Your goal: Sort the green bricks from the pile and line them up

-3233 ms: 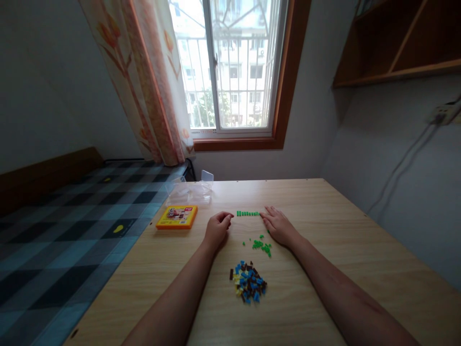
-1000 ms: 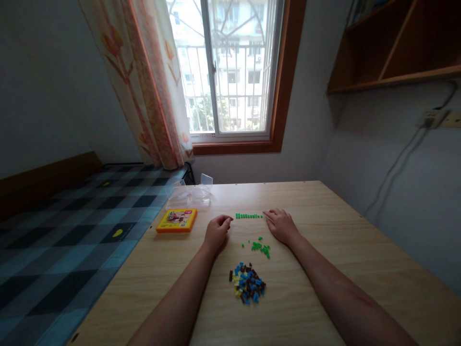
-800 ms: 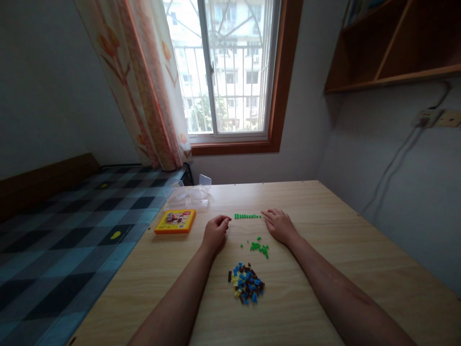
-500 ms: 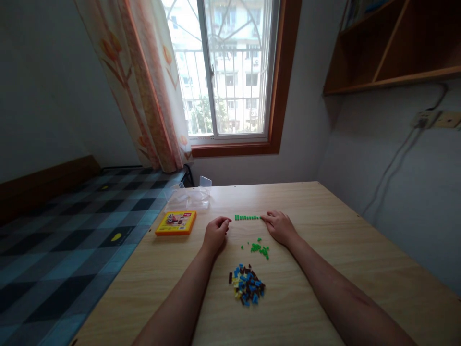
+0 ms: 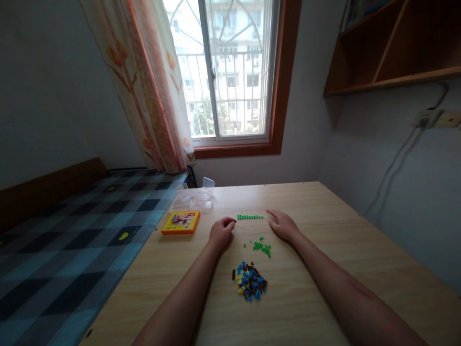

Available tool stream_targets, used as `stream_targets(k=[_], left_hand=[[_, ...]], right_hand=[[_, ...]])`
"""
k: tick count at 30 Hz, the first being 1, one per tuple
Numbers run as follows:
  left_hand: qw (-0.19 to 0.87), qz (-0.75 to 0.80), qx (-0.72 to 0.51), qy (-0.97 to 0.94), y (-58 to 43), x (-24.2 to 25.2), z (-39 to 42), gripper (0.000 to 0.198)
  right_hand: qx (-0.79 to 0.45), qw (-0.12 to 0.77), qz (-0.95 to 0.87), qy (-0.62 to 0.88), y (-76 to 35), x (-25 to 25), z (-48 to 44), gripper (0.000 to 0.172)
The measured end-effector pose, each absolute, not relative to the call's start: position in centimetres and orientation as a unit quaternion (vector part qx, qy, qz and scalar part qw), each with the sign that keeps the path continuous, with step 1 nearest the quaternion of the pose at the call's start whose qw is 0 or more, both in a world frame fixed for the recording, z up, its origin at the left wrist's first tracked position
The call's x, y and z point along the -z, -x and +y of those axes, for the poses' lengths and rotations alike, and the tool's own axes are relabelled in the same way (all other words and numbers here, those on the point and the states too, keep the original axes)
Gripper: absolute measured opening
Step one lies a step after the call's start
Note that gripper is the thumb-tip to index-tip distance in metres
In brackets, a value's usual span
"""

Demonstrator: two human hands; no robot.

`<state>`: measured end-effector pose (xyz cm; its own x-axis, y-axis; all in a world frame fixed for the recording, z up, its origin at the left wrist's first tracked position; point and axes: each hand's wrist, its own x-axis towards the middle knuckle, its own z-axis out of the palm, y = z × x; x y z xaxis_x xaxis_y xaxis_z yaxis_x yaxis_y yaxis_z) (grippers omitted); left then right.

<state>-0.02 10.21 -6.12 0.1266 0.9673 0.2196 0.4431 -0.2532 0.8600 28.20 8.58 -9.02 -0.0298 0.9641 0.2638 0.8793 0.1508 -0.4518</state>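
A row of small green building bricks (image 5: 249,217) lies on the wooden table, the larger ones at its left end. At that left end rests my left hand (image 5: 221,232), its fingers curled together; what they hold, if anything, is hidden. My right hand (image 5: 284,225) lies just beyond the row's right end, fingers stretched and apart, holding nothing. Between my forearms is a loose cluster of green bricks (image 5: 260,246). Nearer to me is a pile of blue, dark brown and yellow bricks (image 5: 249,282).
An orange-yellow box (image 5: 180,222) with a printed picture lies left of my left hand. Behind it stands a clear plastic container (image 5: 194,197). A bed with a checked cover (image 5: 82,235) adjoins the table's left edge; a wall runs along the right.
My right hand has come off the row's right end, its fingers now spread apart from the bricks. My left hand stays curled by the left end. The whole view has shifted slightly.
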Motion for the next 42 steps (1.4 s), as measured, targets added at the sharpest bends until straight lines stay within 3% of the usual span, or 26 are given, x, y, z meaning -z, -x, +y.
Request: stream_targets(k=[3,6,9,12,19,42], left_hand=[[0.368,0.486,-0.428,-0.667,0.7,6.1,9.8,0.037],[0.404,0.458,-0.456,-0.648,1.3,6.3,9.4,0.044],[0.382,0.458,-0.421,-0.683,1.5,6.4,8.8,0.037],[0.326,0.45,-0.347,-0.755,1.5,5.9,7.8,0.024],[0.194,0.393,-0.251,-0.863,1.0,4.7,5.9,0.018],[0.148,0.357,-0.202,-0.9,0.1,4.8,5.9,0.013]], right_hand=[[-0.106,0.273,-0.703,0.648,-28.6,9.5,8.2,0.06],[-0.187,0.356,-0.68,0.613,-29.1,10.1,7.6,0.062],[-0.27,0.453,-0.646,0.553,-29.7,10.3,7.0,0.055],[-0.262,0.482,-0.635,0.545,-30.0,10.0,6.1,0.044],[-0.19,0.371,-0.761,0.497,-28.9,7.8,3.8,0.021],[-0.087,0.262,-0.784,0.556,-25.6,6.6,3.5,0.021]])
